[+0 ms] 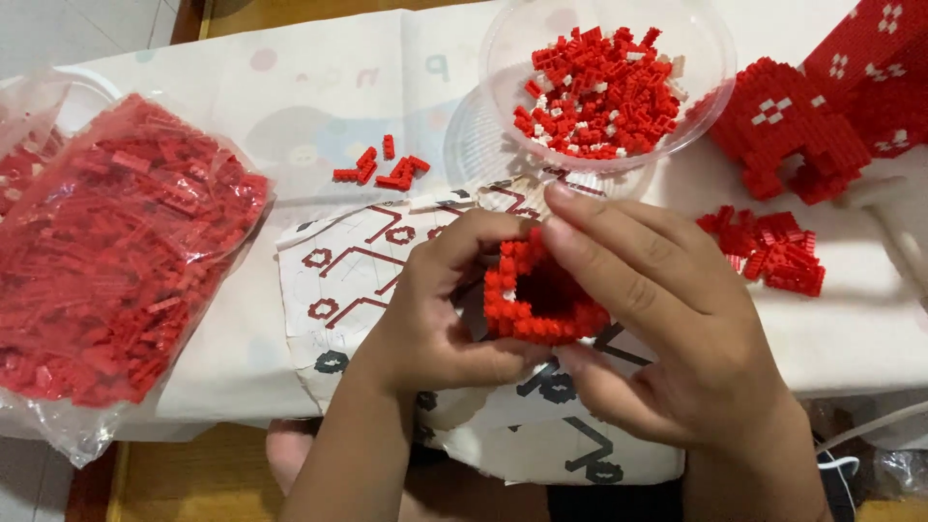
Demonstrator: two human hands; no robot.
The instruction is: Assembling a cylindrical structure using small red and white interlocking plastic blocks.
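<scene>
Over white paper (367, 280), both hands grip a hollow red brick ring (541, 300).

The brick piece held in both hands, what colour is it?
Red brick ring, with a few white bricks, seen in the head view.

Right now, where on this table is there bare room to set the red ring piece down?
Bare cloth lies between the bag of red bricks and the printed sheet, and below the loose brick pile at right. It is crowded around the clear bowl, the built red model and both hands.
</scene>
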